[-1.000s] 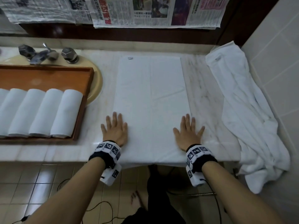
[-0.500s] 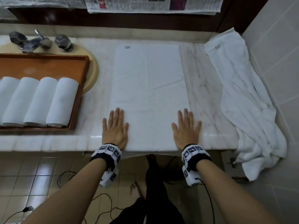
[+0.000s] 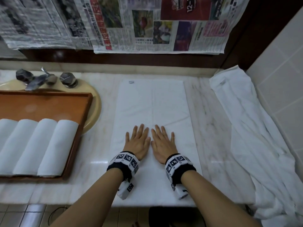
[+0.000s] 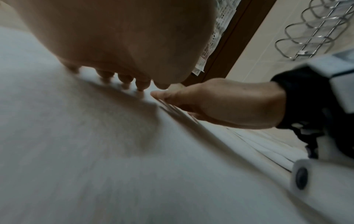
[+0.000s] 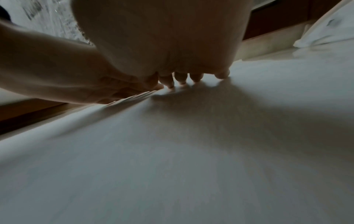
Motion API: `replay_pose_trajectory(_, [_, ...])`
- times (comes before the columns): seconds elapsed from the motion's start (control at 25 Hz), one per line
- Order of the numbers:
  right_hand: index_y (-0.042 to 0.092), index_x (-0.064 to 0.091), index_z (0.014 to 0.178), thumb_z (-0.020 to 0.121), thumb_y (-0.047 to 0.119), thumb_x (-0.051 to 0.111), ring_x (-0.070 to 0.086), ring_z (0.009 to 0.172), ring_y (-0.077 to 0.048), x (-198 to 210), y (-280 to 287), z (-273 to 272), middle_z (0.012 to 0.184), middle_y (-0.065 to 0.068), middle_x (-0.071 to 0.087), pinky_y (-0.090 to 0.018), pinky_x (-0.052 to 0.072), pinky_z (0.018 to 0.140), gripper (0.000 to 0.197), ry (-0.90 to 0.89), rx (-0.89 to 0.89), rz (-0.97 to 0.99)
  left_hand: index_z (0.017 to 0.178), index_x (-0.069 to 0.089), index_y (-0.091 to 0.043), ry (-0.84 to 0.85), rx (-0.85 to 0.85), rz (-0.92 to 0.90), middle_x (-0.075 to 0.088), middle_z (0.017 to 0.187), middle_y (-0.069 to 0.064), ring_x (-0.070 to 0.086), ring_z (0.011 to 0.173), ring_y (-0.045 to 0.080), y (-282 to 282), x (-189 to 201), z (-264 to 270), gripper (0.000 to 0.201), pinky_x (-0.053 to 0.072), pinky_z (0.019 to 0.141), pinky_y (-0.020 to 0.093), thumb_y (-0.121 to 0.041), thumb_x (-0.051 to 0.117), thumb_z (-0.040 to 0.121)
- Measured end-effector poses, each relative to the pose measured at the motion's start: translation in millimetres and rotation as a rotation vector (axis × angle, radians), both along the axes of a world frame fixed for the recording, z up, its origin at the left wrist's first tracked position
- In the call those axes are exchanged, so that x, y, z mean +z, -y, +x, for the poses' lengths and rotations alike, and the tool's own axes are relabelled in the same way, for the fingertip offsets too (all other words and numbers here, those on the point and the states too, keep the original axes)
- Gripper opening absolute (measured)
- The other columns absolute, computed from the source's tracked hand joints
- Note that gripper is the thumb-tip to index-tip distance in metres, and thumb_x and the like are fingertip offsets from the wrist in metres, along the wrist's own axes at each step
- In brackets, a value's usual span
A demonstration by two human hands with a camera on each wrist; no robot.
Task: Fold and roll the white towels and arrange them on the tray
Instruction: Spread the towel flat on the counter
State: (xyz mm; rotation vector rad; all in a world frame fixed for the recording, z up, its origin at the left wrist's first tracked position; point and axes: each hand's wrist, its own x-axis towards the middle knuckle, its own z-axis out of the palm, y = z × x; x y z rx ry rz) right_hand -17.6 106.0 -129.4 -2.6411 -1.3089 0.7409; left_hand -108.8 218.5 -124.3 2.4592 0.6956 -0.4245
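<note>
A white towel (image 3: 152,102) lies flat and lengthwise on the marble counter (image 3: 211,128), its near end at the counter's front edge. My left hand (image 3: 138,140) and right hand (image 3: 161,140) press flat on its middle, side by side, thumbs almost touching. Fingers are straight. The wrist views show the left hand (image 4: 122,45) and right hand (image 5: 162,37) palm-down on the cloth (image 4: 95,151). At the left, a wooden tray (image 3: 49,105) holds several rolled white towels (image 3: 37,145) in a row. An unfolded white towel (image 3: 255,138) is draped along the right wall.
A sink with metal taps (image 3: 42,78) sits behind the tray. Newspaper sheets (image 3: 147,25) hang on the back wall. The tiled wall (image 3: 282,76) closes off the right side. A wire rack (image 4: 314,28) is mounted on the tiles. Tiled floor lies below the counter edge.
Both hands have slid from the towel's outer near edges inward and forward to its middle, now side by side. The head view has tilted up.
</note>
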Motion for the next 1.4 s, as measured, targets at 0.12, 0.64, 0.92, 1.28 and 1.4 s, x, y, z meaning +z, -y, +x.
replay_pose_trajectory(0.12, [0.02,0.004,0.155,0.104,0.032,0.022,-0.013,0.148,-0.017,-0.8,-32.5,36.6,0.162,0.005,-0.011,-0.053,-0.005,0.118,0.055,0.002,0.012,0.001,0.155,0.0,-0.028,0.013,0.004,-0.016,-0.016,0.161,-0.006,-0.02,0.147,0.015,-21.9,-0.6,30.7,0.055,-0.013,0.118,0.045,-0.044,0.012,0.104])
replay_pose_trajectory(0.64, [0.04,-0.009,0.151,0.103,0.042,0.016,-0.021,0.145,-0.013,-8.4,-95.7,189.9,0.158,0.009,-0.026,-0.065,-0.01,0.112,0.054,0.029,-0.094,-0.134,0.154,0.006,-0.036,0.017,0.177,-0.012,-0.019,0.16,-0.006,-0.02,0.147,0.014,-143.0,-11.4,108.2,0.055,-0.015,0.118,0.041,-0.051,0.015,0.102])
replay_pose_trajectory(0.92, [0.016,0.006,0.154,0.102,0.036,0.032,-0.008,0.148,-0.024,-1.8,-106.6,259.1,0.162,0.0,-0.01,-0.061,0.0,0.115,0.062,0.143,-0.392,-0.112,0.154,-0.007,-0.027,-0.03,0.196,0.114,-0.022,0.16,-0.002,-0.02,0.147,0.02,-165.8,-22.5,105.8,0.062,-0.008,0.119,0.044,-0.042,0.023,0.103])
replay_pose_trajectory(1.28, [0.008,0.069,0.098,0.088,0.012,0.057,0.058,0.101,-0.035,42.5,-114.0,312.0,0.105,-0.013,0.061,-0.034,0.043,0.072,0.017,0.297,-0.175,-0.006,0.153,-0.013,-0.028,-0.102,0.166,0.097,-0.027,0.158,-0.003,-0.024,0.146,0.02,-167.9,-18.4,107.7,0.062,-0.011,0.119,0.042,-0.043,0.021,0.104])
replay_pose_trajectory(1.4, [0.011,0.064,0.074,0.085,0.018,0.062,0.062,0.082,-0.032,65.8,-116.7,297.2,0.081,-0.008,0.061,-0.031,0.045,0.066,0.013,0.227,-0.171,0.054,0.153,-0.013,-0.027,-0.086,0.156,0.121,-0.026,0.158,-0.002,-0.023,0.146,0.021,-166.7,-18.1,109.0,0.062,-0.01,0.12,0.042,-0.043,0.021,0.103])
